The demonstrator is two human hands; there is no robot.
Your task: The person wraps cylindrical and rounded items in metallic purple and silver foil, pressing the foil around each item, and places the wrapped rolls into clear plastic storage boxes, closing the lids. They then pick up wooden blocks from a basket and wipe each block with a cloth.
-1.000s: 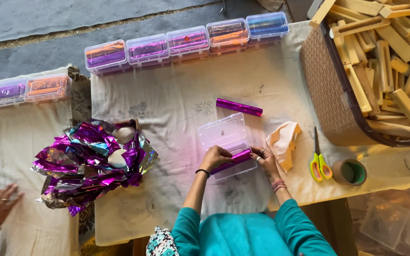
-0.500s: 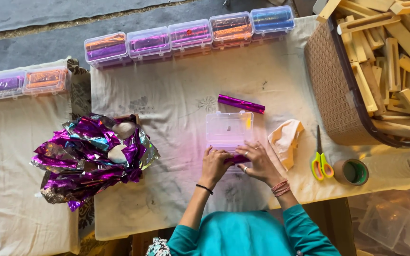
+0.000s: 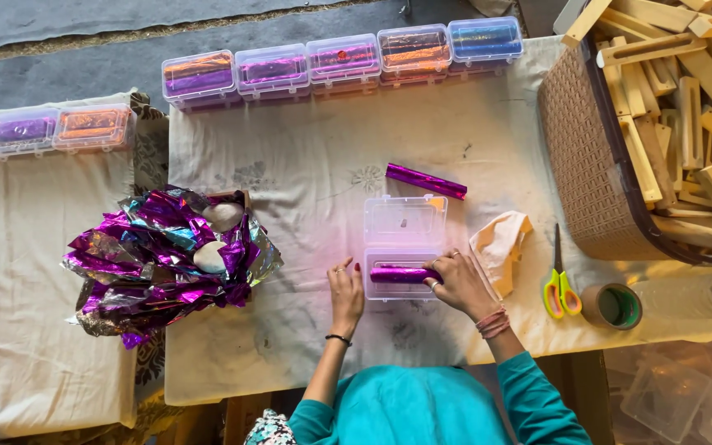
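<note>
A clear plastic box point(image 3: 404, 239) lies open on the cloth-covered table, its lid flipped back. Inside its base rests a purple foil-wrapped stick point(image 3: 401, 274). My right hand point(image 3: 459, 284) grips the right end of that stick. My left hand point(image 3: 345, 292) lies beside the box's left edge with fingers apart, holding nothing. A second purple foil-wrapped stick point(image 3: 426, 180) lies just beyond the box's lid.
A heap of purple foil sheets point(image 3: 166, 255) sits left. A row of closed boxes point(image 3: 339, 58) lines the far edge. A woven basket point(image 3: 595, 165) of wooden sticks stands right; scissors point(image 3: 558, 284), a tape roll point(image 3: 613, 306) and a yellow cloth point(image 3: 500, 243) lie nearby.
Both hands had been together over the box holding the stick; now the stick lies in the box base, my left hand has drawn off to the left, and another person's hand at far left is gone.
</note>
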